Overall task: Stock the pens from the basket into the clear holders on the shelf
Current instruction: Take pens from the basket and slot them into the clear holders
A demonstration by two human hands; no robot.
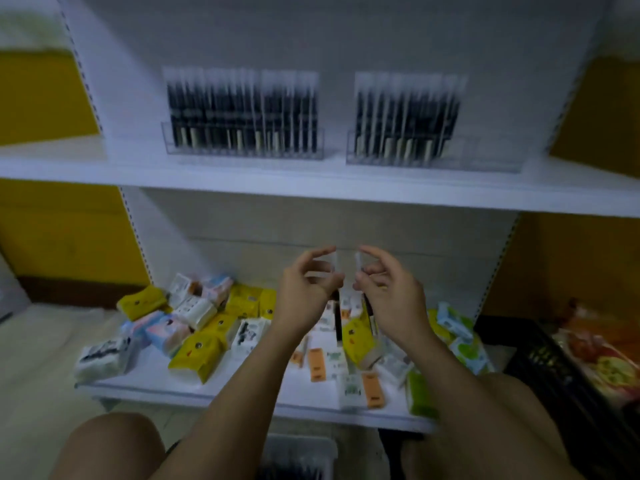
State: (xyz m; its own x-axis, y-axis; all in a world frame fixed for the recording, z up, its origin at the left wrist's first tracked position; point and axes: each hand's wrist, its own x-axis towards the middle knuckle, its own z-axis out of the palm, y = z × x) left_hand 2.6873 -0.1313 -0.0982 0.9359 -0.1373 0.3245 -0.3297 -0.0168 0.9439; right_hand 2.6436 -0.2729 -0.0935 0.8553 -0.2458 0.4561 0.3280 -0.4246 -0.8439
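Hovering side by side in front of the lower shelf bay, the left hand point(306, 289) and the right hand point(388, 292) are raised with fingers curled. Each grip pinches something pale and clear between thumb and forefinger, at the near-facing tips, with dark pens point(337, 320) hanging below between the two hands; motion blur makes it hard to tell exactly how many, or whether the clear parts are caps or packaging. Both grips are closed on these items, the hands near each other but not touching.

On the upper shelf point(311, 188), two clear holders stand well apart. The left holder point(242, 147) is filled across its width with upright dark pens. The right holder point(433, 152) has pens in its left part, and its right end shows only clear plastic.

Below the hands, the lower shelf point(173, 386) carries a scatter of small packets point(197, 351) in yellow, white, blue, green and orange. A white basket point(298, 452) with dark contents sits at the near edge, between the person's knees. A black crate point(561, 368) with colourful bags stands at the right.
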